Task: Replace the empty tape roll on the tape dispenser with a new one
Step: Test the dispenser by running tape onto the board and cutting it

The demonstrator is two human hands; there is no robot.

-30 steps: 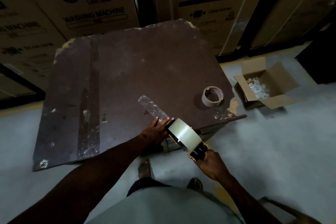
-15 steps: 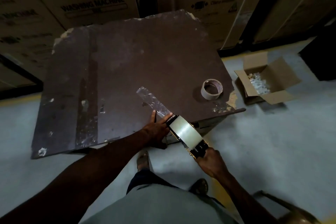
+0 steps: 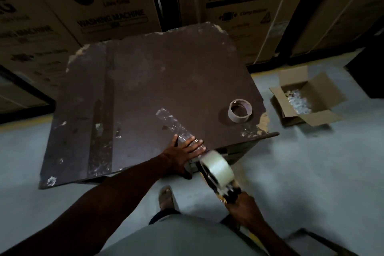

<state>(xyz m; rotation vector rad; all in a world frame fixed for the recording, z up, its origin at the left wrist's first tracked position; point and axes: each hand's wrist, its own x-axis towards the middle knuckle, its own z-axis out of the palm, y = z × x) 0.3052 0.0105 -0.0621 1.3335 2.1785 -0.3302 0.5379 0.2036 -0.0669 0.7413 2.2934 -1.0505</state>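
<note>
The tape dispenser [image 3: 228,190] carries a full roll of clear tape [image 3: 217,169] and hangs just off the near edge of the dark brown board [image 3: 158,81]. My right hand [image 3: 242,209] grips its handle from below. A strip of clear tape [image 3: 176,125] lies stuck on the board, running from the dispenser toward the middle. My left hand [image 3: 184,155] lies flat on the near end of that strip, fingers spread, at the board's edge. The empty cardboard tape core [image 3: 240,110] stands on the board near its right corner.
Large washing machine cartons [image 3: 99,6] stand behind the board. An open cardboard box [image 3: 307,97] with white bits inside sits on the grey floor to the right. My foot [image 3: 166,195] is on the floor below the board's edge.
The dispenser has moved back toward me and to the right, away from the board's edge. My left hand has flattened onto the tape strip, fingers spread.
</note>
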